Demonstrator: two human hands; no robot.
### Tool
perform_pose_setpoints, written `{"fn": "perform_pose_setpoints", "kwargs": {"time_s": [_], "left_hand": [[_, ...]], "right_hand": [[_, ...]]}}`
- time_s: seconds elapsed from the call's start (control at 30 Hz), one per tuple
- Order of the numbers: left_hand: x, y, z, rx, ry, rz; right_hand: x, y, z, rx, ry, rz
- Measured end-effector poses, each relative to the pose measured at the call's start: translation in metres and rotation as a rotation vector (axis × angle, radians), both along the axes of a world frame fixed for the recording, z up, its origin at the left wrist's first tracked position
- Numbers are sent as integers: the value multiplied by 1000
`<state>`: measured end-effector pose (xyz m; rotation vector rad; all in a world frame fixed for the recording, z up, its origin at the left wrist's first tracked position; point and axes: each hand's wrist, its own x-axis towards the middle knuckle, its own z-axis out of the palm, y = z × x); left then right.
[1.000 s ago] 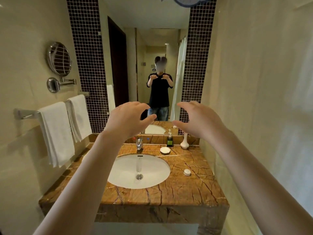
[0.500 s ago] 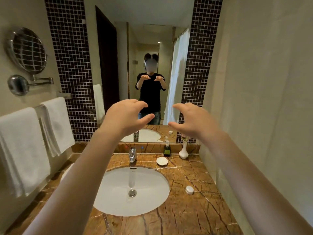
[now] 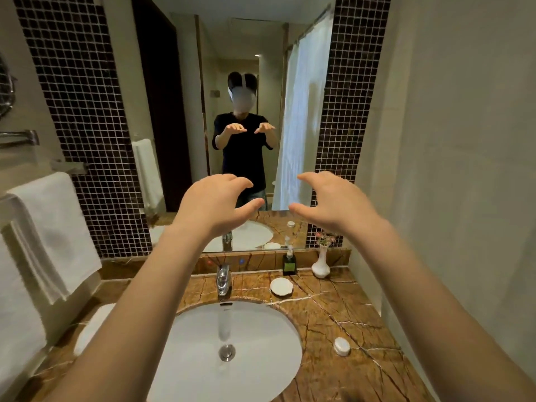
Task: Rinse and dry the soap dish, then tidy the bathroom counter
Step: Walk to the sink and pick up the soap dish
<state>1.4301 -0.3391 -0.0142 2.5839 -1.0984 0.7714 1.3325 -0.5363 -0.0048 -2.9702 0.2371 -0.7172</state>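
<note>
A white shell-shaped soap dish (image 3: 281, 286) lies on the brown marble counter (image 3: 342, 314), behind the white oval sink (image 3: 232, 352) and right of the chrome tap (image 3: 224, 280). A small round white soap (image 3: 341, 346) rests on the counter right of the sink. My left hand (image 3: 216, 204) and my right hand (image 3: 330, 200) are stretched out in the air above the tap, fingers spread and curved, holding nothing. Both are well above the dish.
A dark green pump bottle (image 3: 289, 262) and a white vase with pink flowers (image 3: 321, 264) stand at the back by the mirror (image 3: 237, 68). White towels (image 3: 55, 233) hang on the left wall. A folded white cloth (image 3: 92, 326) lies left of the sink. The right wall is close.
The view has come closer to the counter and sink. Both hands stay raised and empty, now opened a little wider.
</note>
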Motion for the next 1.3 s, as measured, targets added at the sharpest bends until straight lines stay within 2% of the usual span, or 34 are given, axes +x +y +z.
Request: {"fn": "perform_pose_setpoints", "kwargs": {"time_s": [0.47, 0.73, 1.03, 1.3], "left_hand": [[127, -63, -4, -12, -34, 85], [174, -87, -23, -7, -24, 26], [223, -117, -111, 67, 129, -102], [250, -138, -235, 198, 261, -96]], "right_hand": [[138, -68, -1, -3, -8, 97], [183, -89, -19, 29, -17, 85], [219, -100, -106, 118, 93, -33], [238, -124, -234, 194, 176, -53]]}}
